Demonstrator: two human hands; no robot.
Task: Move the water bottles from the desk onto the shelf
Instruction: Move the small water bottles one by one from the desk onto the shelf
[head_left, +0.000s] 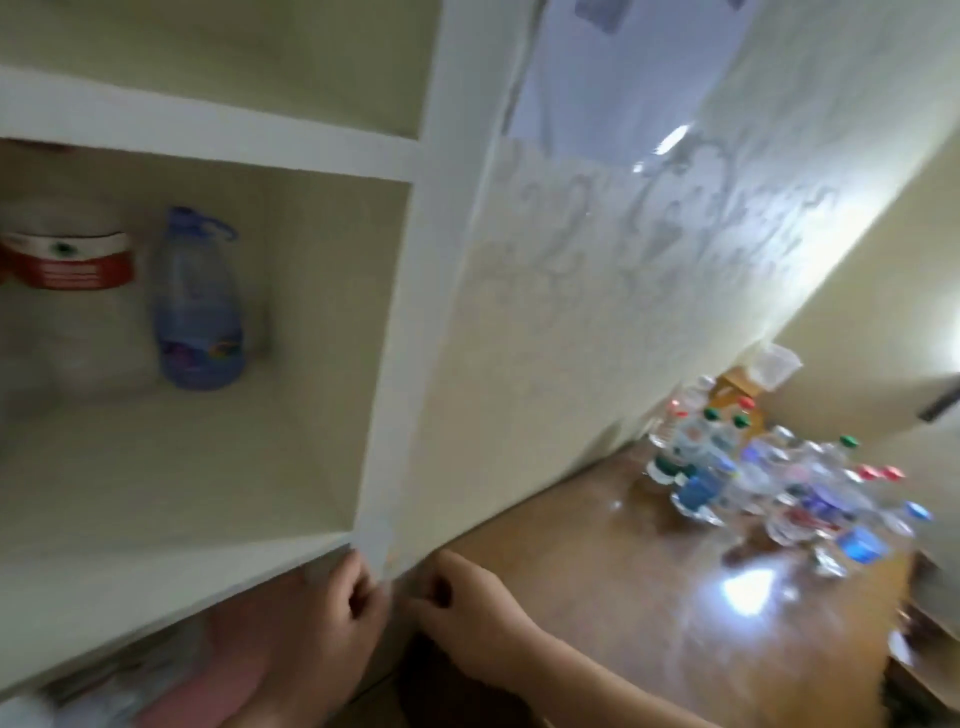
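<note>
A white shelf (395, 332) fills the left half of the blurred head view. In its cubby stand a blue water bottle (200, 306) and a larger clear bottle with a red label (67, 270). Several small water bottles (779, 483) with red, green and blue caps crowd the far right of the brown desk (597, 597). My left hand (353, 587) is just under the shelf's lower front corner, fingers curled, beside a pale translucent shape (378, 543) that I cannot identify. My right hand (462, 603) hovers next to it over the desk's near end, loosely curled, with nothing visible in it.
A patterned wall (649, 260) runs behind the desk. A clear plastic cup (774, 364) and a small wooden box (732, 389) stand behind the bottles. A pinkish item (223, 675) lies below the shelf. A bright light glare (748, 590) sits on the desk top.
</note>
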